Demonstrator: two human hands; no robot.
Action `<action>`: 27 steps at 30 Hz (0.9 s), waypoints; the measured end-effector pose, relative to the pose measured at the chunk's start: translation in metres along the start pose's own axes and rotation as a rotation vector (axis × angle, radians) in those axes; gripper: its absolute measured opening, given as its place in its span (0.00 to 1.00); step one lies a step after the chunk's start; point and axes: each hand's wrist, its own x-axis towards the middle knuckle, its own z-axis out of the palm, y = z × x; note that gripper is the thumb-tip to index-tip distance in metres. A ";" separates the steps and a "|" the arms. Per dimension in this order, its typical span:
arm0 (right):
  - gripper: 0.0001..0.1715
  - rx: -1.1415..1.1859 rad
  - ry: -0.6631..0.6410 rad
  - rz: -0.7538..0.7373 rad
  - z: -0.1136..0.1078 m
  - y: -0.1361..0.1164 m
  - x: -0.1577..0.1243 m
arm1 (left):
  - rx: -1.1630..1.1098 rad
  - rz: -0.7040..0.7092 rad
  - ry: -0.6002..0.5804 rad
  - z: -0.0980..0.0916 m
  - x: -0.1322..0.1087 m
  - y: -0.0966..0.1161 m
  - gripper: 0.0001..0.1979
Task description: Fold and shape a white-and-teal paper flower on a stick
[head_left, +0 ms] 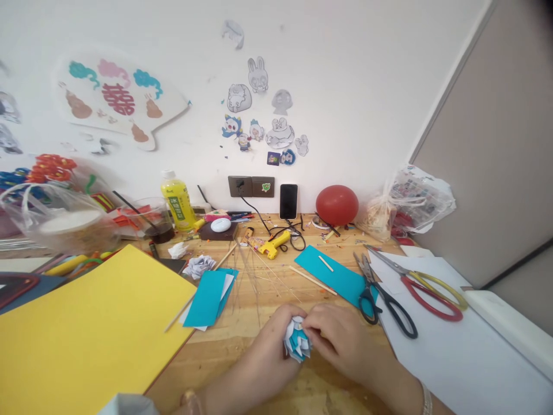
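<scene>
A small paper flower (298, 341) of folded white and teal strips is between my two hands, over the front middle of the table. My left hand (276, 346) is wrapped round its left side and underside. With bent fingers, my right hand (339, 340) pinches at the flower's upper right edge. Its lower part is hidden in my left palm. Beyond my hands lie thin wires (254, 271) and a wooden stick (313, 280). Folded teal paper (207, 300) is to the left, and a teal sheet (330, 274) lies to the right.
Black-handled scissors (380, 300) and red-and-yellow-handled scissors (432, 291) lie at right over white paper (470, 357). A large yellow sheet (95, 334) covers the left. Behind are a yellow glue gun (274, 245), a phone (288, 202), a red balloon (337, 205) and a bottle (178, 202).
</scene>
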 end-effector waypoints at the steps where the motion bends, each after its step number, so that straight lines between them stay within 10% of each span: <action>1: 0.19 -0.033 0.001 -0.025 0.000 0.001 -0.001 | -0.004 0.003 -0.002 0.000 0.000 0.000 0.21; 8: 0.20 -0.172 0.017 -0.155 0.001 0.004 -0.002 | -0.003 -0.020 -0.011 0.001 -0.001 -0.004 0.20; 27: 0.25 -0.203 0.120 0.064 0.012 -0.003 0.000 | 0.034 0.003 0.017 0.001 0.000 0.001 0.21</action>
